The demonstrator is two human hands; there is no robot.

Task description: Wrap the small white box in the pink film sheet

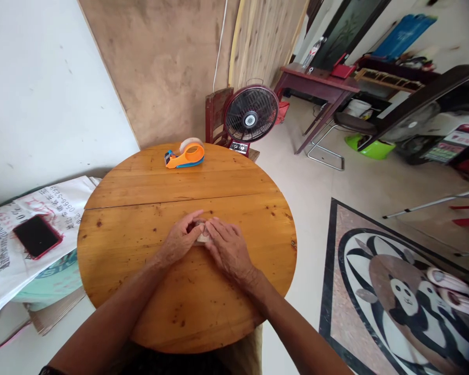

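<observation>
Both hands meet over a small pale, flat-looking thing (204,235) near the middle of the round wooden table (125,250). Most of it is hidden, and what shows has a greyish-pink marking, so its kind is not clear. My left hand (182,237) has its thumb on the near left side of it and its index finger reaching around the far side. From the right, my right hand (229,247) lies over it with the fingers close together and bent. An orange and blue tape dispenser (185,156) with a tape roll stands at the table's far edge.
A dark fan (250,114) stands behind the table beside a wooden chair (216,117). On the left, a phone (38,236) lies on a white printed sack (72,195). A red-brown desk (320,78) is farther back; a panda floor design (410,297) lies right.
</observation>
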